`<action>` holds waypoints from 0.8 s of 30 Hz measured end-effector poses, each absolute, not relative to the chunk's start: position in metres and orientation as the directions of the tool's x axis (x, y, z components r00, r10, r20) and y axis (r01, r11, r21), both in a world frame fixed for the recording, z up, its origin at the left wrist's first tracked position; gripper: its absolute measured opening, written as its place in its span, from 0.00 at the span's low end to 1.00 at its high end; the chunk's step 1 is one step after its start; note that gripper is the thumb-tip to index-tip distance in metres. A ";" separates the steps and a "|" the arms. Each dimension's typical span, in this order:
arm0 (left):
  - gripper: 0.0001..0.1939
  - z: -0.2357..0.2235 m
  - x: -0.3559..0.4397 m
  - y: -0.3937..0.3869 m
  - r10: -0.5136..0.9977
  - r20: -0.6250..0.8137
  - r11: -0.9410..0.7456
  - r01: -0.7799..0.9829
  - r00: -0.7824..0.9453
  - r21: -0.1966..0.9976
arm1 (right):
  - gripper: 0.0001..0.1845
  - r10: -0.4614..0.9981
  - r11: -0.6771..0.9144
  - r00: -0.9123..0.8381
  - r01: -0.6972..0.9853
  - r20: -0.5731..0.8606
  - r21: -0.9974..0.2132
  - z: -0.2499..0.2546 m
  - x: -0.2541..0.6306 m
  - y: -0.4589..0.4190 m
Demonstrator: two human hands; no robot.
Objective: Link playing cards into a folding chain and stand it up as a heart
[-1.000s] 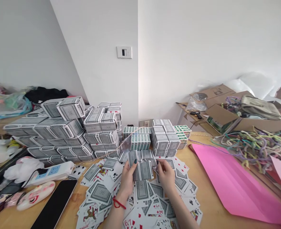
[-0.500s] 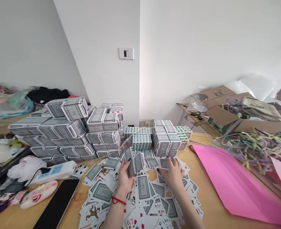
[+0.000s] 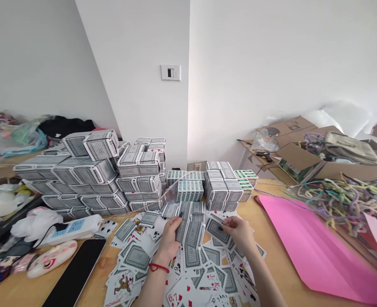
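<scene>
My left hand point(image 3: 169, 242) is closed round a small fan of green-backed playing cards point(image 3: 188, 226), held above the table. A red string bracelet sits on that wrist. My right hand point(image 3: 241, 233) pinches a single green-backed card point(image 3: 218, 230) by its edge, just right of the fan. Under both hands lies a loose spread of cards point(image 3: 204, 277), some face up, some face down.
Stacks of boxed card decks point(image 3: 89, 175) stand at the back left, with smaller stacks point(image 3: 220, 185) behind the hands. A pink paper sheet point(image 3: 313, 251) lies at right, tangled coloured cords point(image 3: 345, 198) and cardboard boxes point(image 3: 303, 155) beyond. A black tablet point(image 3: 74, 275) and white device point(image 3: 71, 228) lie at left.
My right hand has lifted a single card from the spread and brought it toward the fan. My left hand has lowered and tilted its cards slightly.
</scene>
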State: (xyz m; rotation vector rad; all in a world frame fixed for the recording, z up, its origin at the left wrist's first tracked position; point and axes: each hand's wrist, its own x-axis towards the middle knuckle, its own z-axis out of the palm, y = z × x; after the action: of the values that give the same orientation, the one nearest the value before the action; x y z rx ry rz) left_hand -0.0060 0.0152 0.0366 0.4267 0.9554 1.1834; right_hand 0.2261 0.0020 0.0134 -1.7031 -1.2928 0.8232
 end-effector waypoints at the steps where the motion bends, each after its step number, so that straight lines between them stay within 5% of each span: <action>1: 0.10 0.035 -0.006 0.015 0.916 -0.392 0.369 -0.567 0.086 0.737 | 0.07 0.965 -0.127 0.260 0.399 -0.021 -0.908 0.016 0.225 0.001; 8: 0.22 0.035 -0.003 0.017 0.914 -0.405 0.363 -0.510 0.032 0.780 | 0.11 0.972 -0.103 0.232 0.589 0.046 -0.802 0.035 0.225 -0.004; 16: 0.24 0.029 -0.001 0.018 0.951 -0.293 0.308 -0.434 0.104 0.847 | 0.18 0.945 -0.032 0.278 0.598 0.170 -0.801 0.049 0.216 -0.005; 24: 0.27 0.025 -0.001 0.015 0.975 -0.179 0.215 -0.331 0.134 0.919 | 0.19 0.947 -0.182 0.300 0.190 -0.119 -0.965 0.045 0.210 -0.004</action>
State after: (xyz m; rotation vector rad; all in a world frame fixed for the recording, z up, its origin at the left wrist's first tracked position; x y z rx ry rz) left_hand -0.0007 0.0153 0.0251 0.8551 0.9695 1.1369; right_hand 0.2104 -0.0040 0.0447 -1.6052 -1.0635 0.9857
